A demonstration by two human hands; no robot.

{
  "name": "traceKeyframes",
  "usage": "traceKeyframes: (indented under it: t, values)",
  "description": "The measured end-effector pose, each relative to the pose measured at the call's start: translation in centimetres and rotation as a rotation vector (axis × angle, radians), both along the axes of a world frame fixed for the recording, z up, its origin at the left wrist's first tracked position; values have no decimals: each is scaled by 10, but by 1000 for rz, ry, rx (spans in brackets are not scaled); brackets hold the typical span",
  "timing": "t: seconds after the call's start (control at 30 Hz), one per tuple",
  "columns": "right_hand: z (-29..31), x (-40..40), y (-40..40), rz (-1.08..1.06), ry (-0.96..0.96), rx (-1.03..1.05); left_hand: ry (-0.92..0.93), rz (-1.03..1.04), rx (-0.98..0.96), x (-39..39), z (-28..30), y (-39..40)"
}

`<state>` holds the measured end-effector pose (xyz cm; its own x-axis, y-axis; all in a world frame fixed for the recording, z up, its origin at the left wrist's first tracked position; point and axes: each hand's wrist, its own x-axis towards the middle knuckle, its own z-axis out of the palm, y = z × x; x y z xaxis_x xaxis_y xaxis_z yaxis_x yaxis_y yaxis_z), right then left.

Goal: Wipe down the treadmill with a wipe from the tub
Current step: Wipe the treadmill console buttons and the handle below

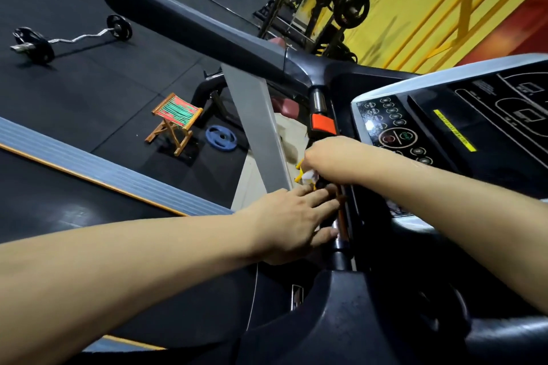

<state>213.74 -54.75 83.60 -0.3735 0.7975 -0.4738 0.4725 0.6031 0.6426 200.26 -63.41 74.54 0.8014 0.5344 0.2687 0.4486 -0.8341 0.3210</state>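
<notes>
The treadmill fills the right and lower view, with its console, a long grey side handrail and a short black front grip bar carrying an orange tab. My right hand is curled over this bar just below the tab. A small white piece with yellow edges, the wipe, shows under its fingers, which are themselves hidden. My left hand lies lower on the same bar, fingers straight and touching it, thumb underneath. The tub is not in view.
The grey upright post stands just left of my hands. The black belt and its grey side rail run off to the left. On the floor beyond are a small folding stool, a blue weight plate and a curl bar.
</notes>
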Motion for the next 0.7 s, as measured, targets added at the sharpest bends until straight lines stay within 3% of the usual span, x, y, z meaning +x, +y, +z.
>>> traceKeyframes:
  t: [0.13, 0.2, 0.43, 0.6, 0.7]
  values:
    - [12, 40, -26, -247, 652, 37, 86, -24, 59, -6, 5, -7]
    - [7, 42, -38, -263, 832, 90, 175, -33, 74, -12, 10, -10]
    - [9, 41, -66, -339, 825, 116, 251, -41, -25, -30, 30, -17]
    - [17, 39, -111, -285, 1016, 126, 256, -56, -150, -36, 30, -11]
    - [11, 36, -100, -368, 1067, 170, 242, -60, -228, -35, 28, -10]
